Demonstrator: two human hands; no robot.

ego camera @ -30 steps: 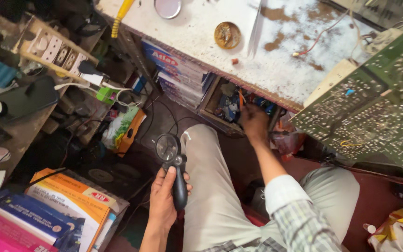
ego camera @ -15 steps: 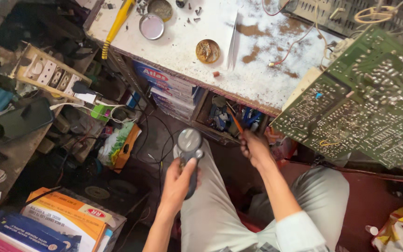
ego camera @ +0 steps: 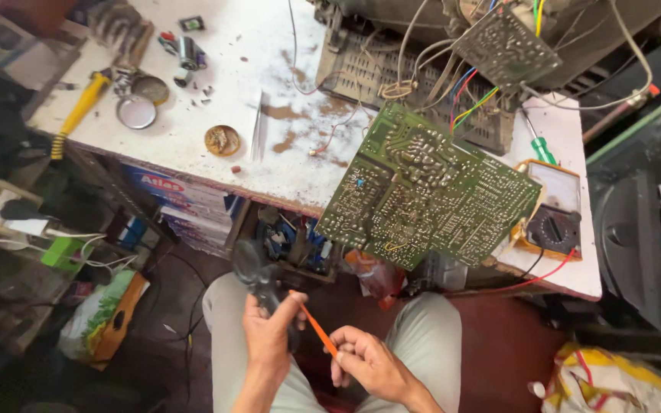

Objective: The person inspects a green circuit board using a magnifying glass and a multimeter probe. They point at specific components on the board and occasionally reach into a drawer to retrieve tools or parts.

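Magnifier (ego camera: 258,277) blurred; fingers (ego camera: 346,353) pinch, seemingly, orange tool (ego camera: 317,330).

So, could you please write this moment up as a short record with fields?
Left hand: grips the black handle of a magnifying glass
Right hand: holds a thin orange tool
Bench: white, stained top
Circuit board: green, tilted over the bench edge
Multimeter: orange case, on the bench's right end
Hammer: yellow handle, far left
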